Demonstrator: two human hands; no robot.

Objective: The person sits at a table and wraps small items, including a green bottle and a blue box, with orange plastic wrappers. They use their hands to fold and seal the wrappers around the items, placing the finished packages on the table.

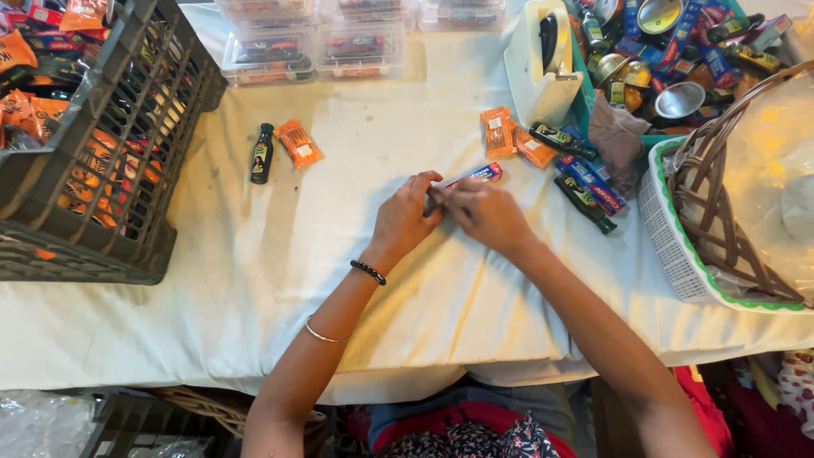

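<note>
The near end of the small box (475,176) is hidden under the fingers of both hands, so only its far end shows, a narrow red and blue carton with a white patch, lying slantwise on the white cloth of the surface (339,254) near its middle; what the fingertips do at the covered end cannot be made out; the left hand (405,216) pinches that end from the left, thumb and forefinger closed on it, a dark bead bracelet and a thin bangle on its wrist; the right hand (485,212) closes over the same end from the right, knuckles up, its fingertips out of sight; the grey crate (93,153) at the left is cut off by the frame, its orange packets seen only through the slats; the wicker basket (721,212) at the right is likewise cut off, and stands in a white tray; a dark bottle (262,153) and an orange sachet (298,142) lie well apart from the hands.
</note>
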